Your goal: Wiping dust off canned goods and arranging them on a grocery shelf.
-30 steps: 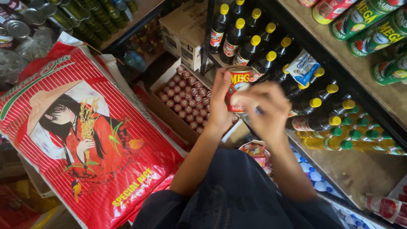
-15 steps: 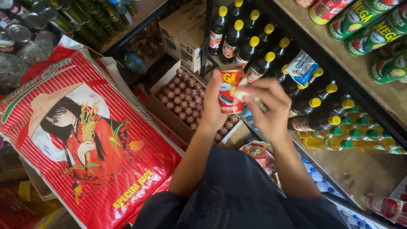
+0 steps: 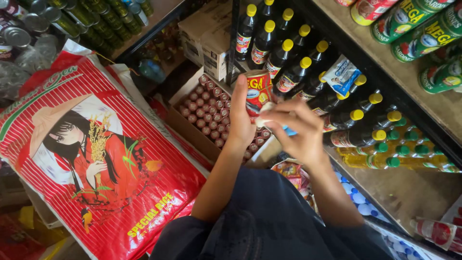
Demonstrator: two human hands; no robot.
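Observation:
My left hand (image 3: 242, 123) grips a red tin can (image 3: 258, 90) and holds it upright in front of a shelf of dark bottles. My right hand (image 3: 294, 129) is pressed against the can's side with its fingers closed on a small white and blue thing (image 3: 267, 114), too hidden to name. Both hands are over an open cardboard box of small red cans (image 3: 206, 111).
A large red rice sack (image 3: 91, 154) with a printed figure lies at left. Dark sauce bottles with yellow caps (image 3: 298, 67) fill the shelf ahead, green-capped bottles (image 3: 399, 154) to their right. Green cans (image 3: 423, 29) lie on the upper shelf. Cardboard boxes (image 3: 211, 38) stand behind.
Both hands have stayed together on the can. The right hand has shifted a little lower along the can's side, and the can now stands more upright.

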